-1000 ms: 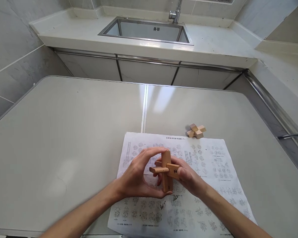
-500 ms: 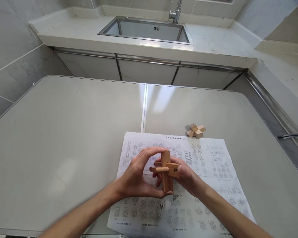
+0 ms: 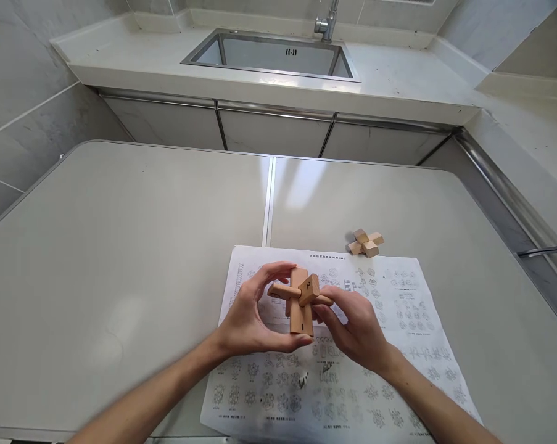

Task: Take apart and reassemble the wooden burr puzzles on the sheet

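As left fingers [image 3: 278,269] and right fingers [image 3: 340,296] hold wooden puzzle [image 3: 301,303], sink [image 3: 264,57] beyond, paper [image 3: 352,370] below

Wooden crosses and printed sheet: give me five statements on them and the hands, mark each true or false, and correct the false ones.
1. The left hand grips the held cross. True.
2. Only one hand touches the held cross. False: the right hand touches it too.
3. The other cross lies by the far edge of the printed sheet. True.
4. The printed sheet is rolled up. False: it lies spread out.
5. Dark marks show on the held cross. True.
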A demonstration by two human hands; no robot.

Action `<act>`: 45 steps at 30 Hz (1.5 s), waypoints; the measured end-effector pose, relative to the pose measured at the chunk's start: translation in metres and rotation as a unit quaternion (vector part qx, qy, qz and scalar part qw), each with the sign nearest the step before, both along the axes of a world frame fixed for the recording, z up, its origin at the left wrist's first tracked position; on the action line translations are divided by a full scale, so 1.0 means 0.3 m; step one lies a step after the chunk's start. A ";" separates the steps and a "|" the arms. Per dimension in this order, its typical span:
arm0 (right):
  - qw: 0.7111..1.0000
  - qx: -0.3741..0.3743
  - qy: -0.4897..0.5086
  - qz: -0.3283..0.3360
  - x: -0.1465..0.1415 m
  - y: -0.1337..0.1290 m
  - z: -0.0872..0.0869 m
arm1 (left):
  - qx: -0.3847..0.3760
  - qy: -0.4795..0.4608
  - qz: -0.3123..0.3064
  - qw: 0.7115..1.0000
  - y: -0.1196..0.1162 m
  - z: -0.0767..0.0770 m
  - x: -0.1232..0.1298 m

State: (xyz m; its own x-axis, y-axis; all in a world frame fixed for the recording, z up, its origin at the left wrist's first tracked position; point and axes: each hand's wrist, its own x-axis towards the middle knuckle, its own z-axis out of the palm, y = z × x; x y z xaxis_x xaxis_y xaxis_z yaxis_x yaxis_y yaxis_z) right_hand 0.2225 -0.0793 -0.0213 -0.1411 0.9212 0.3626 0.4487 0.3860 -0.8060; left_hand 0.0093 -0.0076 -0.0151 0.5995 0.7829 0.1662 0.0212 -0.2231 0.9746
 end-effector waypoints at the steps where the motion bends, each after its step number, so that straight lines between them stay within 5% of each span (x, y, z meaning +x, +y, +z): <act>1: 1.000 0.004 0.000 -0.005 -0.002 0.000 0.003 | -0.006 0.000 -0.002 1.000 -0.001 0.002 0.001; 45: 0.991 -0.091 0.097 0.003 -0.028 -0.010 0.000 | -0.105 -0.015 0.003 0.994 -0.003 0.008 0.007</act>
State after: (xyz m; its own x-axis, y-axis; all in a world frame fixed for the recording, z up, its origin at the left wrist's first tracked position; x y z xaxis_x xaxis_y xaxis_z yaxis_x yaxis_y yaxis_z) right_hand 0.2141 -0.0823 -0.0214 -0.0901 0.9732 0.2114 0.2758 0.2283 -0.9337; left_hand 0.0112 -0.0086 -0.0128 0.5913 0.8062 0.0171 -0.0080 -0.0154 0.9998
